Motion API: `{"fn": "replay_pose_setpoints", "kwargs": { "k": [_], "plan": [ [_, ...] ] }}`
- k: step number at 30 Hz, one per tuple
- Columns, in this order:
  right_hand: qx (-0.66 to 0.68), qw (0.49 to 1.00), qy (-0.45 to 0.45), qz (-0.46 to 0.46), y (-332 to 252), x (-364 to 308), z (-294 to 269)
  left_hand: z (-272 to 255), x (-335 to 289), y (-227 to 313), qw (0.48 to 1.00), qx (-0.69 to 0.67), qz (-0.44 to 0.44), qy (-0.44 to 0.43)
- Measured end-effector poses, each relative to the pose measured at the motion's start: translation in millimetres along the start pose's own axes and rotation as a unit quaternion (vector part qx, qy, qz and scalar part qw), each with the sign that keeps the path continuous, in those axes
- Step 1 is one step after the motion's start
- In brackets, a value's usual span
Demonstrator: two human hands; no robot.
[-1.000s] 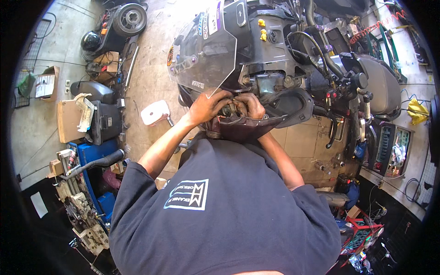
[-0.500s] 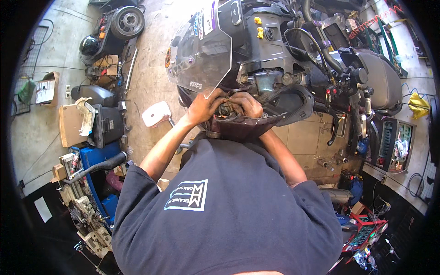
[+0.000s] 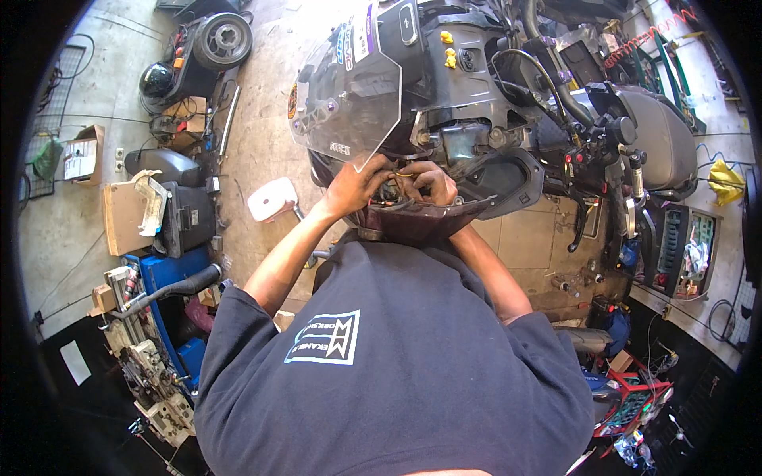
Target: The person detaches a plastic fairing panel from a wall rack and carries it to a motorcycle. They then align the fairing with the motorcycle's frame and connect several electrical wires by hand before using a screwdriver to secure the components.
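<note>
Both hands work inside the open front section of a dark motor scooter, between its windscreen (image 3: 349, 103) and the dark red body panel (image 3: 421, 224) nearest me. My left hand (image 3: 354, 187) reaches in under the windscreen's lower edge, fingers bent and closed; its fingertips are partly hidden in the cavity. Close beside it, my right hand (image 3: 432, 184) has thumb and fingers pinched together on what looks like a thin wire. Loose wires (image 3: 387, 193) show in the gap between the hands. A translucent reservoir (image 3: 462, 144) sits just beyond my right hand.
Right of my hands is a black trim panel (image 3: 508, 184), then the handlebar and brake lever (image 3: 578, 224). A white-and-pink object (image 3: 271, 200) stands on the floor at left, near cardboard boxes (image 3: 123, 218) and a blue cabinet (image 3: 171, 282). An open tool case (image 3: 684, 246) lies right.
My right hand's fingers have lifted and curled differently, opening a gap between finger and thumb. My left hand has hardly moved. The scooter stays where it was.
</note>
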State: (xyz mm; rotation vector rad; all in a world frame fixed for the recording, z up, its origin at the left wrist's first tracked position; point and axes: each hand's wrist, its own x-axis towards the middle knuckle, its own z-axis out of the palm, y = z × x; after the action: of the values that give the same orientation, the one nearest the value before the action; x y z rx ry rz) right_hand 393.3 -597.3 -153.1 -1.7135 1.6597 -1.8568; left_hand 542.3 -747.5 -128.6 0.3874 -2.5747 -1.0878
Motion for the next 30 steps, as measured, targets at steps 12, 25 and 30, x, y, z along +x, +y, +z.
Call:
{"fn": "replay_pose_setpoints", "kwargs": {
  "k": [12, 25, 30],
  "plan": [
    [-0.016, 1.000, 0.007, -0.017, 1.4, 0.5, 0.5, -0.6, 0.6, 1.5, 0.999, 0.024, -0.025, -0.027],
    [-0.025, 0.999, -0.004, -0.033, 6.5, -1.8, -0.6, -0.7, 2.9, 2.5, 1.000, -0.005, -0.013, -0.016],
    [-0.028, 0.998, -0.032, -0.045, 7.0, -0.7, -4.9, -1.6, 3.8, 6.4, 1.000, 0.005, -0.013, -0.015]
  ]
}}
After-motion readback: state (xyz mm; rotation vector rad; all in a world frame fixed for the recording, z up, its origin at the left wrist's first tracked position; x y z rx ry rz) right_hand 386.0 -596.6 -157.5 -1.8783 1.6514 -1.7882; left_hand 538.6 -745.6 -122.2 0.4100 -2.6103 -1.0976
